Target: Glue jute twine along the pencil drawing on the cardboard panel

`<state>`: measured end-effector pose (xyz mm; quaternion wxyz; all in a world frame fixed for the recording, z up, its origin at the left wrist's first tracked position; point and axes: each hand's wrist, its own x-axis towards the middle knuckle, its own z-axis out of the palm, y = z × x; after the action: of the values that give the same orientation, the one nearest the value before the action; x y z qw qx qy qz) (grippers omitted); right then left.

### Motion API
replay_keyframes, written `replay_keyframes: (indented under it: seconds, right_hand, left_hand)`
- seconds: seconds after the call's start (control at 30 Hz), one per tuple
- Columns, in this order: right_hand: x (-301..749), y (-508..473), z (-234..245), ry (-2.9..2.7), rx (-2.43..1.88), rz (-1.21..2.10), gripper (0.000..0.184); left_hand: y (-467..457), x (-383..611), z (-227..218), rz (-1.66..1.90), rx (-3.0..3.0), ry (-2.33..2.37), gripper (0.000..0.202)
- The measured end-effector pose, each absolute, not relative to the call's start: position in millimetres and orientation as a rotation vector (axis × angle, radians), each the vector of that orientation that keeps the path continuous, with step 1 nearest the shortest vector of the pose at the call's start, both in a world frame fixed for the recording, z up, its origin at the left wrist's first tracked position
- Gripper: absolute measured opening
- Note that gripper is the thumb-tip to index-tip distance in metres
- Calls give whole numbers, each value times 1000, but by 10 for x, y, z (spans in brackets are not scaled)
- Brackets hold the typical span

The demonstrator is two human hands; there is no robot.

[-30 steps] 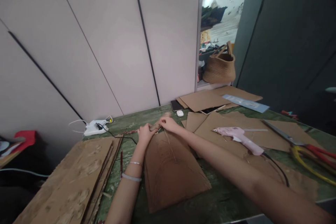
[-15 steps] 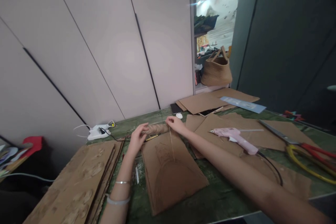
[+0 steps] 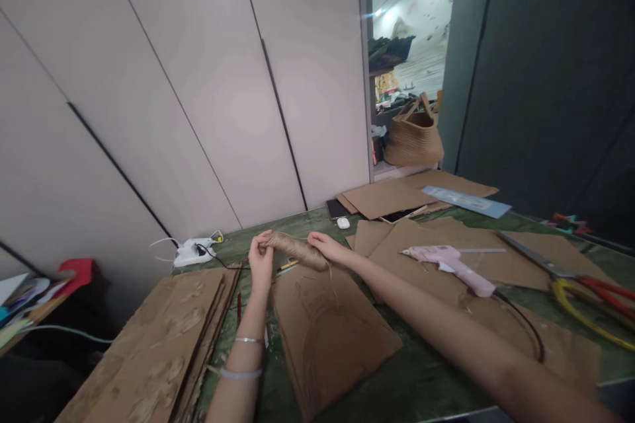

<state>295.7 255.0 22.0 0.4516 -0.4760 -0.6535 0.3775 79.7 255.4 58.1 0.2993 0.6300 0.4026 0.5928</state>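
A stick wound with brown twine hangs just above the table between both hands. My left hand grips its left end with the fingers curled round it. My right hand pinches the right end, where a loose strand of twine trails down. Below them lies a brown cardboard sheet with a faint curved line on it. A yellow-and-black tool lies on the table under the stick.
A pink glue gun with a black cord lies on cardboard at the right, beside long scissors with red and yellow handles. A stack of torn cardboard fills the left. A white power strip, a phone and a woven basket sit behind.
The twine-wound stick has been lifted off the table. My left hand closed on its left end, and my right hand moved along to the right end.
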Motion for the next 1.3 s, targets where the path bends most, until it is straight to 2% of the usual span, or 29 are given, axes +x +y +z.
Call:
replay_keyframes:
  seconds: [0.13, 0.33, 0.43, 0.5, 0.6, 0.77, 0.97, 1.1, 1.2, 1.3]
  right_hand:
    - [2839, 2488, 157, -1488, -1181, 1004, 30]
    - [2694, 2346, 218, -1282, -1145, 1075, 25]
    - [2724, 2198, 333, -1269, -1049, 1198, 26]
    - [2786, 2095, 410, -1250, -992, 1302, 22]
    - [2932, 1976, 505, -1149, -910, 1429, 19]
    - [3265, 1877, 572, -957, -757, 1579, 23]
    - [3599, 1861, 408, -807, -643, 1595, 38]
    - [3709, 1933, 275, -716, -597, 1562, 42]
    - [3748, 1970, 232, -669, -570, 1560, 37]
    - [3782, 1975, 221, -627, -550, 1554, 33]
  left_hand:
    - [2607, 1000, 401, 1615, 1370, 1122, 19]
    - [2406, 1427, 286, 1386, 1122, 996, 32]
    - [2302, 1442, 317, 1276, 1068, 936, 41]
    - [2266, 1343, 372, 1192, 1048, 906, 39]
    - [2240, 1110, 475, 1060, 1042, 870, 36]
    - [2177, 767, 609, 883, 1083, 800, 41]
    - [2125, 491, 632, 769, 1159, 621, 58]
    - [2076, 290, 679, 560, 1220, 570, 73]
    - [2030, 181, 797, 298, 1287, 642, 79]
    - [2028, 97, 901, 229, 1418, 932, 71]
